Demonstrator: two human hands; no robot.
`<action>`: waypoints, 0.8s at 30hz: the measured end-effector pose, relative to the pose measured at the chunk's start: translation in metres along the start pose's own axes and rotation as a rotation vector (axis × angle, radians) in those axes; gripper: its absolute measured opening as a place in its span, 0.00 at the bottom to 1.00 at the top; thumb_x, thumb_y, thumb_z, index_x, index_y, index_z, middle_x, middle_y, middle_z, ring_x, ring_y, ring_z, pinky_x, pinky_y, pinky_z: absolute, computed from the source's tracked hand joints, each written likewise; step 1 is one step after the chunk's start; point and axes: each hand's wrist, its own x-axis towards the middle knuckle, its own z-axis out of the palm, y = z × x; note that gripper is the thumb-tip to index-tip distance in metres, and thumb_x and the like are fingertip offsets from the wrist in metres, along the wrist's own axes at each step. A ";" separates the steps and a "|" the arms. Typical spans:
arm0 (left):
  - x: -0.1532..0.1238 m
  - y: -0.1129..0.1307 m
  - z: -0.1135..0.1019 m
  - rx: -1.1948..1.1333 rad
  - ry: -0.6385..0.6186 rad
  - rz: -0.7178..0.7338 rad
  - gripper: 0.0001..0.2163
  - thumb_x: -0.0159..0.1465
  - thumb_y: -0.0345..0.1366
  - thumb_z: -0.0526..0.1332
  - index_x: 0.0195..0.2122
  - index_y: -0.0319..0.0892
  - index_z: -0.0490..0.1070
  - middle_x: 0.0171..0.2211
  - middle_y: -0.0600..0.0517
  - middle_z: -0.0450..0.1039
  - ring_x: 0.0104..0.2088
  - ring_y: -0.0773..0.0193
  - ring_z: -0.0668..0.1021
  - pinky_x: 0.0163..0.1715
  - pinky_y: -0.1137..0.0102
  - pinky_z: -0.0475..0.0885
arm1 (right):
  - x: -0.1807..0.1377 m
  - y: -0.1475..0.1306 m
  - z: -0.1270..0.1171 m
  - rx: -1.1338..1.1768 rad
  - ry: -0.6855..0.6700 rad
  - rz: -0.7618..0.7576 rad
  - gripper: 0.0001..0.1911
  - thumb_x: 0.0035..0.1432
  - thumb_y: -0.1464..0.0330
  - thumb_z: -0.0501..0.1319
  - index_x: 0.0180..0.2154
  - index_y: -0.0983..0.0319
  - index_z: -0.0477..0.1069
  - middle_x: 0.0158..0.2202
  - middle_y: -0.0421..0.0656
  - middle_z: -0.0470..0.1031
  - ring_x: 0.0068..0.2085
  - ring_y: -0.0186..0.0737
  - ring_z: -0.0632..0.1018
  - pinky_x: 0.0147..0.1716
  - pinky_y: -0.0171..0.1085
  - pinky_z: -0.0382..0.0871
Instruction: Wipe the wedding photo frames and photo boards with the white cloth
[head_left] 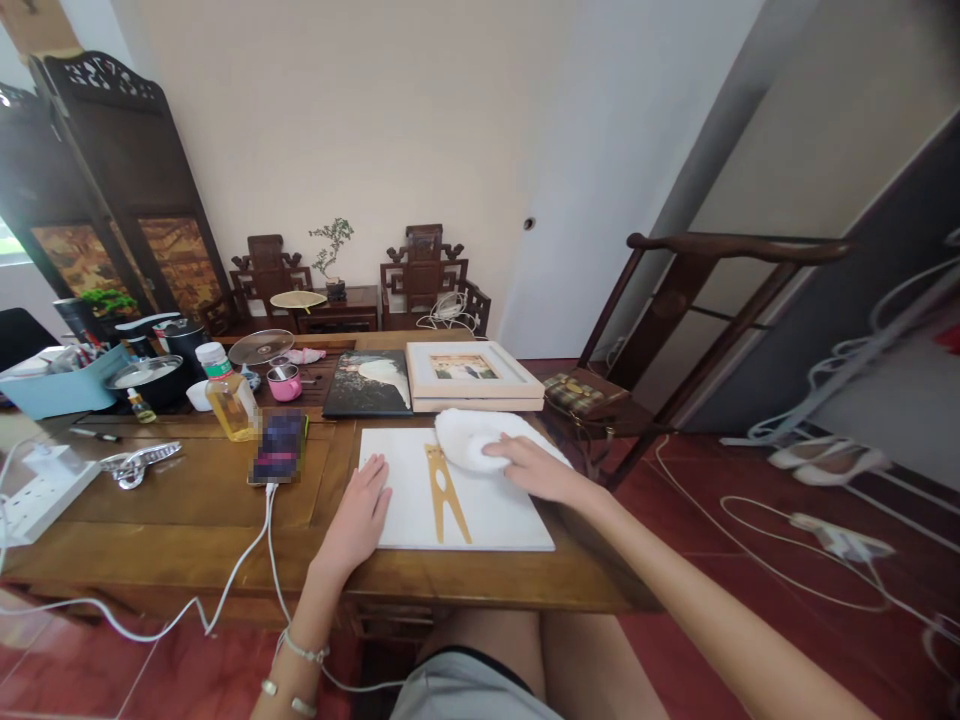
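A white rectangular board (491, 515) lies flat near the table's front edge. On it is a tan shape (441, 492) with two long legs, a hole in the middle and a notched top. My left hand (360, 510) rests on the board's left edge with its fingers stretched out, holding nothing. At the upper right of the board, my right hand (536, 467) has its fingers closed on a white fluffy cloth (463, 430). That cloth touches the top of the tan shape and covers the board's far right corner.
Behind the board are a dark picture panel (356, 385) and a framed picture (480, 375). To the left lie a phone (279, 447) on a white cable, a bottle (229, 395), a pink cup (284, 382) and a power strip (45, 490). A wooden chair (675, 300) stands right.
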 end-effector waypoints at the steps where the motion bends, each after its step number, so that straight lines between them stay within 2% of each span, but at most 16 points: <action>1: 0.000 0.000 0.000 0.003 -0.001 -0.003 0.19 0.68 0.36 0.47 0.59 0.37 0.60 0.63 0.41 0.56 0.64 0.57 0.57 0.63 0.53 0.51 | 0.011 0.005 -0.001 0.008 0.015 0.010 0.26 0.43 0.79 0.48 0.43 0.64 0.75 0.46 0.47 0.76 0.53 0.51 0.72 0.59 0.52 0.56; 4: 0.001 0.000 0.000 0.014 -0.008 -0.011 0.20 0.68 0.35 0.47 0.59 0.37 0.60 0.63 0.41 0.56 0.65 0.57 0.57 0.64 0.54 0.51 | 0.028 0.014 -0.002 0.016 0.044 0.018 0.26 0.44 0.78 0.48 0.43 0.63 0.75 0.45 0.47 0.76 0.51 0.52 0.72 0.55 0.53 0.60; 7: 0.001 -0.001 0.000 0.025 -0.016 -0.014 0.20 0.68 0.36 0.46 0.59 0.36 0.60 0.63 0.41 0.56 0.65 0.58 0.57 0.64 0.55 0.50 | 0.019 0.013 0.001 0.020 0.052 0.002 0.27 0.43 0.78 0.48 0.43 0.60 0.75 0.44 0.43 0.77 0.51 0.50 0.72 0.58 0.53 0.56; 11: 0.001 0.000 0.001 0.022 -0.012 -0.010 0.20 0.68 0.35 0.46 0.59 0.36 0.60 0.63 0.41 0.56 0.65 0.58 0.57 0.64 0.55 0.50 | -0.026 -0.002 0.008 0.028 0.002 -0.039 0.27 0.42 0.77 0.49 0.44 0.59 0.73 0.48 0.41 0.75 0.55 0.48 0.70 0.61 0.52 0.52; 15: 0.000 0.001 0.001 0.017 -0.004 -0.017 0.20 0.68 0.35 0.46 0.59 0.36 0.60 0.63 0.41 0.56 0.65 0.58 0.57 0.64 0.54 0.50 | -0.085 -0.029 0.006 0.039 -0.088 -0.029 0.27 0.42 0.78 0.48 0.44 0.59 0.72 0.59 0.41 0.65 0.64 0.49 0.56 0.61 0.53 0.51; 18: 0.000 0.002 0.001 0.012 -0.008 -0.015 0.20 0.68 0.35 0.46 0.59 0.36 0.60 0.63 0.41 0.56 0.65 0.58 0.56 0.64 0.55 0.50 | -0.113 -0.047 -0.001 0.065 -0.147 -0.053 0.26 0.42 0.79 0.48 0.41 0.59 0.72 0.62 0.40 0.61 0.65 0.48 0.54 0.62 0.52 0.49; 21: 0.000 0.001 0.000 0.012 -0.010 -0.013 0.20 0.68 0.35 0.46 0.59 0.36 0.60 0.63 0.41 0.56 0.65 0.57 0.56 0.64 0.54 0.50 | -0.116 -0.048 -0.006 0.078 -0.186 -0.052 0.25 0.41 0.79 0.48 0.40 0.58 0.73 0.60 0.41 0.64 0.64 0.48 0.56 0.62 0.51 0.50; 24: 0.000 0.001 0.000 0.009 -0.009 -0.017 0.20 0.68 0.35 0.46 0.59 0.36 0.60 0.63 0.41 0.56 0.65 0.57 0.56 0.64 0.54 0.50 | -0.092 -0.034 -0.003 0.070 -0.172 -0.001 0.28 0.42 0.78 0.49 0.45 0.59 0.72 0.57 0.43 0.68 0.63 0.51 0.58 0.59 0.52 0.56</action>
